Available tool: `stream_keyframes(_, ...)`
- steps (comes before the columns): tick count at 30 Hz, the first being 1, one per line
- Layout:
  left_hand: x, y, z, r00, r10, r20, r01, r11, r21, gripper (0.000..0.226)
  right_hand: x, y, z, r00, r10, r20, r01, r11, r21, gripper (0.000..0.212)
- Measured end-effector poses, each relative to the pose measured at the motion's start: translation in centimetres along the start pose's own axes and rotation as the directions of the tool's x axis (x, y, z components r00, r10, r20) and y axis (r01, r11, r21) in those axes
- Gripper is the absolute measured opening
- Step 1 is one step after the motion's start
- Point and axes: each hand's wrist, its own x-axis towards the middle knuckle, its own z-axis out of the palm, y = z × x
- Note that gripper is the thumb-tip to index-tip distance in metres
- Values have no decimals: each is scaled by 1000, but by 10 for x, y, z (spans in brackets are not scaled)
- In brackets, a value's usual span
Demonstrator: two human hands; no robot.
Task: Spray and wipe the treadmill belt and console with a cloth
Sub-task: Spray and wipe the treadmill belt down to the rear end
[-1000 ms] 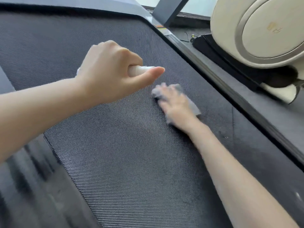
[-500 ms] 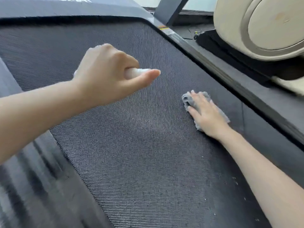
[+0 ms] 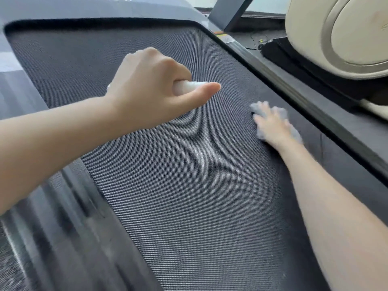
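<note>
**A:** Where is the cloth?

**B:** The soft, fluffy grey cloth [image 3: 256, 109] lies flat on the black woven treadmill belt [image 3: 178, 196]. It is near the belt's right edge, just inside the dark grey side rail [image 3: 298, 95]. The person's right hand [image 3: 273, 124] rests on top of it, fingers spread and fairly straight, palm pressing down. Motion blur hides the fingertips.

**A:** And the left hand?

**B:** The left hand [image 3: 151, 89] hangs above the middle of the belt, curled tight round a small white plastic spray bottle [image 3: 189, 86]. Only the bottle's pale end shows between thumb and forefinger, so it is not possible to tell which way the nozzle faces.

**A:** How will the cloth handle?

**B:** Probably light and limp. It could bunch up or slip out from under a loose palm, and the belt's ribbed weave looks grippy enough to drag at it. It is best held flat under the whole palm, fingers spread over its leading edge, rather than pinched at a corner.

**A:** And the bottle?

**B:** It is likely light and stiff, and perhaps slick if wet. A full-fist wrap round the body suits it.

**A:** Anything else nearby?

**B:** A cream, round-cased exercise machine [image 3: 346, 38] stands beyond the rail. The console is out of view.
</note>
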Motion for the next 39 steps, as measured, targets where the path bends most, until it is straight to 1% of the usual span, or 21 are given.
stream_keyframes(1, -1, 0, 0, 1000, 1, 0, -1, 1000, 2, 62, -8, -36, 0, 992, -126, -5, 126, 992, -18, 50)
stream_keyframes(3, -2, 0, -1, 1000, -6, 6, 6, 1000, 9, 62, -33, -104, 3, 923, -383, -21, 383, 924, -23, 50)
stream_keyframes(5, -4, -3, -4, 1000, -11, 20, 10, 1000, 22, 65, -74, -149, 11, 824, -566, -22, 566, 823, 45, 52)
stream_keyframes(7, -7, -8, -9, 1000, -5, 19, 4, 999, 33, 65, -132, -170, 18, 696, -717, -21, 713, 688, 134, 55)
stream_keyframes(8, -9, -10, -12, 1000, 1, 14, -1, 999, 33, 64, -161, -170, 19, 638, -769, -21, 761, 627, 163, 55)
stream_keyframes(10, -12, -14, -17, 1000, 7, 6, -8, 999, 38, 63, -203, -155, 21, 578, -815, 22, 798, 571, 190, 58)
stream_keyframes(12, -15, -15, -19, 1000, 2, 1, -2, 999, 49, 63, -226, -135, 22, 563, -825, 46, 810, 562, 169, 61)
stream_keyframes(15, -18, -13, -22, 1000, -1, -6, 1, 999, 47, 60, -232, -123, 20, 554, -831, 46, 821, 555, 133, 62)
stream_keyframes(17, -18, -11, -23, 1000, 4, 3, -4, 999, 48, 59, -221, -125, 19, 555, -831, 44, 821, 556, 127, 59)
stream_keyframes(18, -17, -10, -23, 1000, 5, 5, -5, 999, 50, 60, -209, -127, 19, 571, -820, 37, 812, 571, 124, 57)
stream_keyframes(19, -16, -10, -23, 1000, 4, 4, -4, 999, 49, 60, -191, -129, 18, 605, -796, 32, 788, 604, 120, 55)
stream_keyframes(21, -13, -11, -25, 1000, -9, 0, 9, 999, 48, 60, -136, -128, 16, 716, -697, 22, 692, 714, 107, 53)
stream_keyframes(23, -11, -13, -27, 999, -34, -9, 35, 998, 61, 61, -71, -117, 11, 847, -532, 11, 530, 845, 67, 51)
stream_keyframes(25, -10, -15, -29, 998, -59, -11, 60, 996, 69, 61, -18, -97, 2, 955, -294, -33, 296, 951, 85, 51)
stream_keyframes(27, -9, -18, -32, 997, -73, -8, 74, 994, 75, 60, 11, -76, -5, 998, -62, -26, 65, 992, 112, 53)
stream_keyframes(29, -10, -21, -35, 996, -87, 4, 86, 993, 80, 60, 24, -66, -8, 998, 56, -9, -55, 996, 70, 54)
stream_keyframes(31, -11, -23, -42, 993, -117, 29, 115, 990, 83, 61, 28, -73, -7, 998, 59, 8, -60, 997, 44, 55)
stream_keyframes(33, -13, -22, -49, 990, -133, 47, 128, 988, 91, 62, 23, -96, -4, 999, -7, 54, 3, 998, 62, 54)
stream_keyframes(36, -16, -21, -54, 992, -117, 42, 113, 990, 82, 63, -7, -145, 4, 970, -229, 86, 231, 973, -5, 53)
stream_keyframes(37, -18, -21, -54, 994, -102, 34, 100, 993, 68, 63, -22, -161, 7, 948, -307, 81, 306, 952, 17, 54)
stream_keyframes(39, -18, -21, -50, 998, -54, 16, 53, 998, 41, 62, -55, -188, 11, 922, -386, 10, 381, 913, 144, 55)
